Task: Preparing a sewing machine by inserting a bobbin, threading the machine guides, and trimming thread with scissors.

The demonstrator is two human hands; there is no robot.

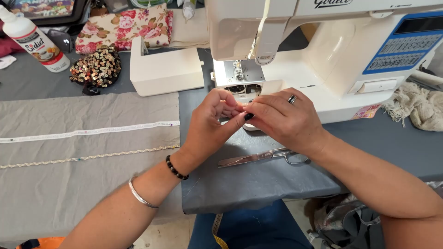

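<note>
Both hands [249, 115] hide a small dark object [248, 116].

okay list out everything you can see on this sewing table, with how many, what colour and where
sewing machine: one, white with a blue panel, back right
small dark object: one, black, pinched between both hands; too small to identify
scissors: one, silver, on the dark grey cloth under the hands
light grey cloth: one, left half of the table
white trim: one strip, across the light grey cloth
braided trim: one strip, cream, below the white trim
white box: one, left of the machine
sequin piece: one, gold and dark, back left
bottle: one, white, far back left
floral fabric: one, red and cream, back
cream fringe fabric: one, far right
left hand: beaded and silver bracelets
right hand: ring
</note>
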